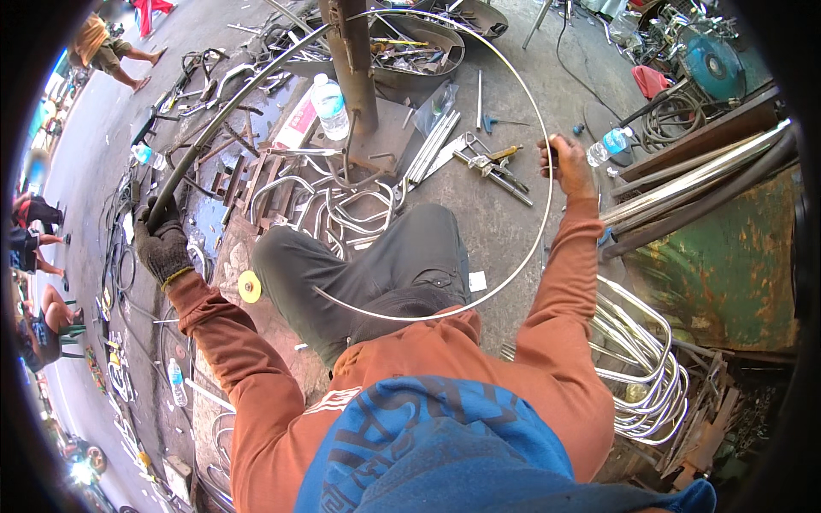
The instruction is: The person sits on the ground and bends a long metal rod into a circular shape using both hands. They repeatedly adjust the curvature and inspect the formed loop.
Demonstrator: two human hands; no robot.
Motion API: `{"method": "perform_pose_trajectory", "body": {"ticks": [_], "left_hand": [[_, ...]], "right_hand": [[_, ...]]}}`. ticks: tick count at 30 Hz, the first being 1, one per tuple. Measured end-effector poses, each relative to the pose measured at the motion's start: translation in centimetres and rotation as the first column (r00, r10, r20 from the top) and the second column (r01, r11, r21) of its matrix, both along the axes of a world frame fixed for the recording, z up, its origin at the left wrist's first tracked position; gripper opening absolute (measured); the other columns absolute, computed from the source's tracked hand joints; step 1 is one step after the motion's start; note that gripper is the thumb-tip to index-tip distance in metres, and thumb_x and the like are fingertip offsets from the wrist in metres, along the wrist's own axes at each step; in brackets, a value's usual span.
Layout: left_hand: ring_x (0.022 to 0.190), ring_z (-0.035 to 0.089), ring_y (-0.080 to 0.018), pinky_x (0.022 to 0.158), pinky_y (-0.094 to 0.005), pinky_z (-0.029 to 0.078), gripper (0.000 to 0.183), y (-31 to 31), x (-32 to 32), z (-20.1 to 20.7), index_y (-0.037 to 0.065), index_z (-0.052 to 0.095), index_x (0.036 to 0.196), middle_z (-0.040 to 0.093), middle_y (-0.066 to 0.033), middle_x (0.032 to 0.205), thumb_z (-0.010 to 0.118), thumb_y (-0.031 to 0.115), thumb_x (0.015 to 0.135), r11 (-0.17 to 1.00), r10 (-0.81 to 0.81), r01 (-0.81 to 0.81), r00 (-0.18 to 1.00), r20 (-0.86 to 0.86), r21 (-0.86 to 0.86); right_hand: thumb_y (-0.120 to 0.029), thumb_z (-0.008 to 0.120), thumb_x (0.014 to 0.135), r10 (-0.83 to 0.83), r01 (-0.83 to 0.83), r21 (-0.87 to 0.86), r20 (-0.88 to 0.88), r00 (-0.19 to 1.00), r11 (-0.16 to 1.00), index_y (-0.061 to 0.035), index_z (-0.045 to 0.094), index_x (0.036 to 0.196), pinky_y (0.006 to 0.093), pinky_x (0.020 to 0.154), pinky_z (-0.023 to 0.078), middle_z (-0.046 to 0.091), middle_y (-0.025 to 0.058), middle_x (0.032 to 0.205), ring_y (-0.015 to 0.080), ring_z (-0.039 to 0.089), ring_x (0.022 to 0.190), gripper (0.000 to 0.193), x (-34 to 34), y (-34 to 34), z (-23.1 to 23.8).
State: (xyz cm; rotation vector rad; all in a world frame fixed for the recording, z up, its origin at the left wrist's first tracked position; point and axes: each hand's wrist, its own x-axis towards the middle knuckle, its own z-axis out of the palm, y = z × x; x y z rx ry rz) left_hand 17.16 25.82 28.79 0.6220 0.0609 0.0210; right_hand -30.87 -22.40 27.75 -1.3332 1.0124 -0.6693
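Observation:
My left hand (162,245), in a dark knitted glove, is closed around the lower end of a long dark metal bar (220,121). The bar slants up to the top of a brown upright metal post (353,73). My bare right hand (569,168) grips a thin pale metal rod (492,295) bent into a wide, nearly full loop. One stretch of the rod reaches the post top, while its free end lies over my left leg. How bar and rod meet at the post is too small to make out.
Bent shiny tubes (351,214) lie before my legs, beside a water bottle (332,107) near the post. A clamp-like tool (496,171) rests on the ground ahead. At right are a bundle of bent rods (637,368) and long pipes (697,184). People sit and stand far left.

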Motion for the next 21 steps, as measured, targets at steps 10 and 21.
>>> {"method": "perform_pose_trajectory", "body": {"ticks": [10, 21], "left_hand": [[0.107, 0.052, -0.0426, 0.096, -0.0527, 0.044, 0.029, 0.6, 1.2, -0.1, -0.015, 0.048, 0.105, 0.054, -0.0291, 0.108, 0.036, 0.008, 0.092, 0.986, -0.097, 0.089, 0.994, 0.054, 0.139], [0.105, 0.056, -0.0307, 0.097, -0.0391, 0.045, 0.029, 1.1, 5.6, -0.8, -0.012, 0.051, 0.110, 0.056, -0.0224, 0.115, 0.032, 0.000, 0.091, 0.937, -0.091, 0.030, 0.983, 0.159, 0.349]], "right_hand": [[-0.013, 0.051, 0.090, 0.010, -0.001, -0.038, 0.236, 0.972, 0.999, -0.0068, 0.059, 0.116, 0.0205, 0.038, 0.039, 0.040, -0.0051, 0.060, 0.0019, 0.033, 0.042, 0.028, 4.2, -2.7, 0.0], [-0.011, 0.052, 0.091, -0.064, 0.054, 0.040, 0.326, 0.943, 0.998, -0.0068, 0.060, 0.109, 0.0223, 0.038, 0.034, 0.038, -0.0048, 0.059, 0.0027, 0.032, 0.043, 0.021, 3.4, -0.6, -0.5]]}}
